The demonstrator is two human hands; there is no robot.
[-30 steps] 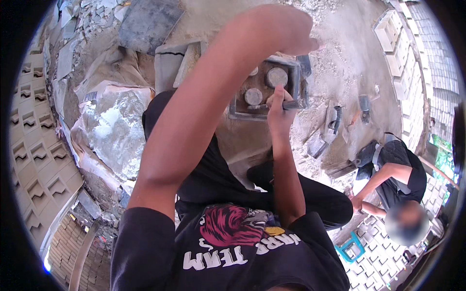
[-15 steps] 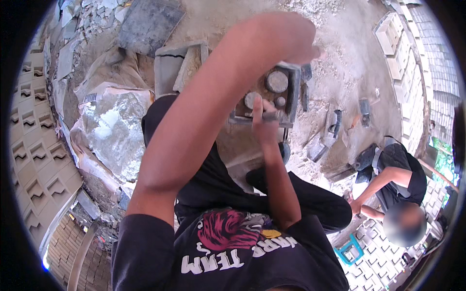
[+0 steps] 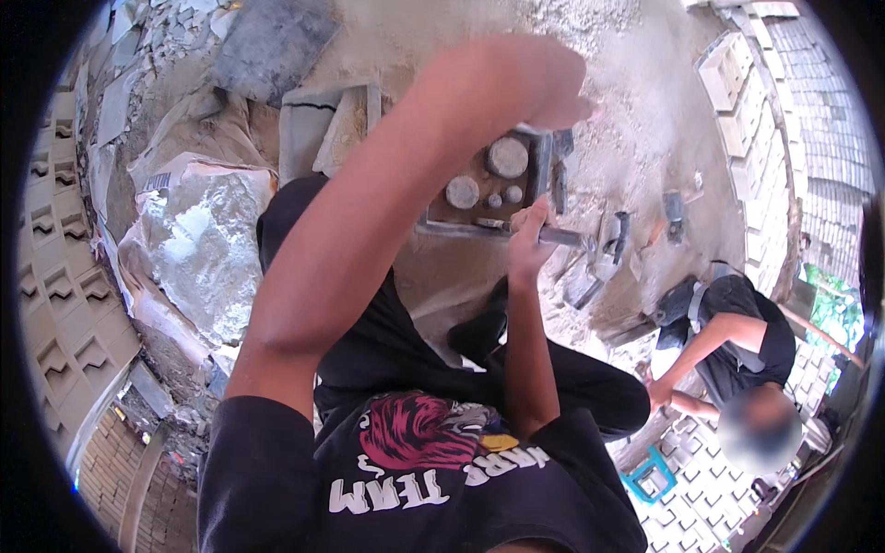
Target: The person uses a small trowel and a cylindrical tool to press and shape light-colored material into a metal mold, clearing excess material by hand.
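Observation:
My left arm reaches across a dark square-edged frame (image 3: 544, 164). My left hand (image 3: 550, 90) is over its far edge, blurred, the fingers hidden below the back of the hand. Inside the frame stand a large grey disc (image 3: 507, 158), a smaller round disc (image 3: 462, 193) and small round knobs (image 3: 513, 194). At the frame's near right corner, my right hand (image 3: 529, 241) is closed around a dark metal bar (image 3: 564, 238), which sticks out to the right. A thin piece (image 3: 491, 223) shows left of that hand; whether it belongs to the bar I cannot tell.
An opened sack of pale powder (image 3: 207, 258) lies left, below a grey tray (image 3: 300, 138) and a dark slab (image 3: 275, 46). Metal tools (image 3: 616, 241) lie on the dusty ground at right. Another person (image 3: 737, 341) crouches lower right near a turquoise stool (image 3: 652, 477). Patterned blocks (image 3: 69, 304) line the left side.
My right hand has moved right and slightly nearer with the bar, from over the frame's near side to its corner. My left hand stays over the far edge. More dust hangs at right.

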